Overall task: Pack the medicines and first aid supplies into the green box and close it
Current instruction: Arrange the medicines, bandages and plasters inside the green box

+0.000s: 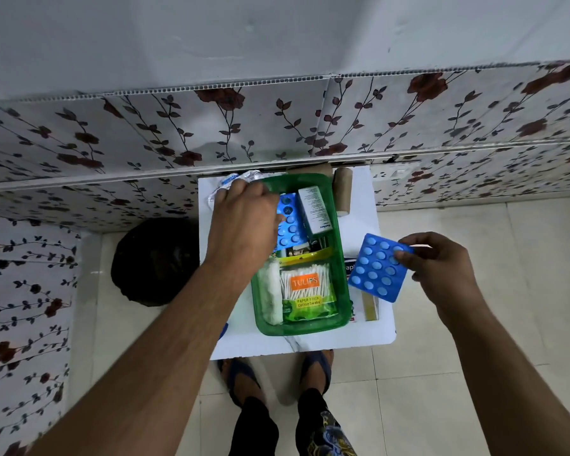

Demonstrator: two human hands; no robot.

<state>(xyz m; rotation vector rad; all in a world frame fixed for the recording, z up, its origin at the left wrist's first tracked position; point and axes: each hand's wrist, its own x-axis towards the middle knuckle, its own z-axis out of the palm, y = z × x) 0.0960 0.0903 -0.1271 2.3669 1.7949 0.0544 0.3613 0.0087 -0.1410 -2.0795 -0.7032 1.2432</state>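
The green box (342, 258) stands open on a small white table (372, 334). Inside lie a blue blister strip (288, 225), a white medicine carton (314, 210), a pack of cotton swabs (306, 291) and a white gauze roll (270, 294). My left hand (244, 215) reaches over the box's far left corner, its fingers closed on a clear plastic packet (240, 177) at the table's back edge. My right hand (438, 261) holds a second blue blister strip (379, 268) in the air just right of the box.
A brown cardboard roll (342, 192) lies right of the box by the wall. Printed cartons (370, 307) lie on the table under the raised strip. A black round object (155, 261) sits on the floor to the left. My feet (277, 373) stand under the table's front edge.
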